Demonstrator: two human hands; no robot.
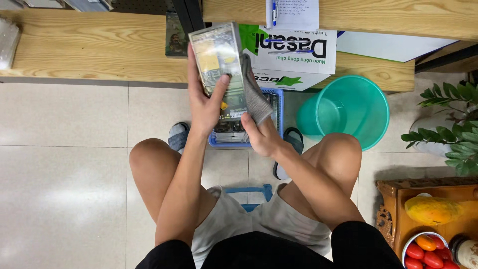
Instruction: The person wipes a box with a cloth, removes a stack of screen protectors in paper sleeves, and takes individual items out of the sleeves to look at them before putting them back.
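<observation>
The person sits over a tiled floor [64,164] with both hands raised in front of the knees.

**Left hand.** The left hand [205,102] grips a flat, glossy box [219,60] from its left edge. The fingers wrap behind it and the thumb presses across the front face. The hand is closed around the box, which stands upright and tilts slightly. This hold appears to keep the face turned toward the camera and steady against pressure from the other side.

**Right hand.** The right hand [261,134] is closed on a grey cloth [255,94]. The cloth lies against the right edge of the box, touching it. The grip bunches the lower part of the cloth, leaving the upper part free to lie flat on the surface.

**Surroundings.**
- A blue basket [275,107] sits on the floor directly below the hands, between the feet. It holds more flat packaged items; their kind cannot be told.
- A white cardboard carton [294,55] rests on a low wooden shelf [89,47] just behind the basket.
- A teal plastic bucket [348,109] stands on the floor beside the right knee.
- A potted plant [448,124] and a wooden tray of fruit [438,209] lie well apart to the right.
</observation>
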